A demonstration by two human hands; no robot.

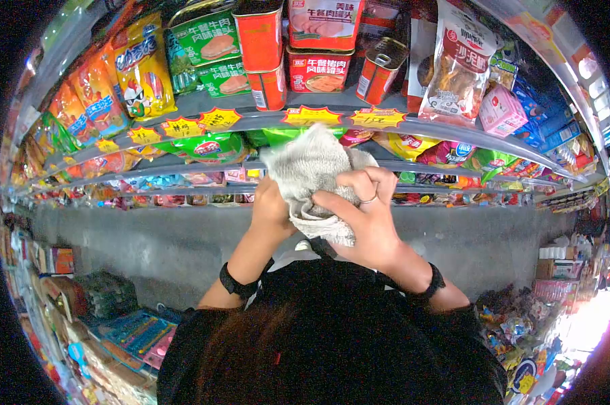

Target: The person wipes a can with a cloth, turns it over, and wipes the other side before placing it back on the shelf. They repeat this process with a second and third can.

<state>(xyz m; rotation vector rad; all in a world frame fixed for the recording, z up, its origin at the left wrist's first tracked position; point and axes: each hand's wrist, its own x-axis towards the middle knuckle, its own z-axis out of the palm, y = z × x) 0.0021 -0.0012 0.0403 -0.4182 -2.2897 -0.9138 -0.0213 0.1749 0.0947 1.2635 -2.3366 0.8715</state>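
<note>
Nearest the camera, both forearms rise from the person's dark top, each with a black band at the wrist. The left hand (270, 206) is clenched on the left side of a grey cloth (311, 177); the right hand (367, 214), which wears a ring, is wrapped over the cloth's right and lower part, with the fingers curled into the fabric. The cloth is bunched between the two hands, held up in front of the chest and just short of the shelf edge (264, 123); whether it touches the shelf cannot be told. Step in hand, as judged: gathering or folding the cloth into a pad, ahead of wiping. The next move calls for a firm one-hand grip on the pad and a flat, controlled reach to the shelf edge, clear of the yellow price tags (311, 115) clipped along it. Beyond the edge stand red meat tins (322, 69) and, to the left, yellow snack bags (143, 67), close enough to topple under a careless sweep.
</note>
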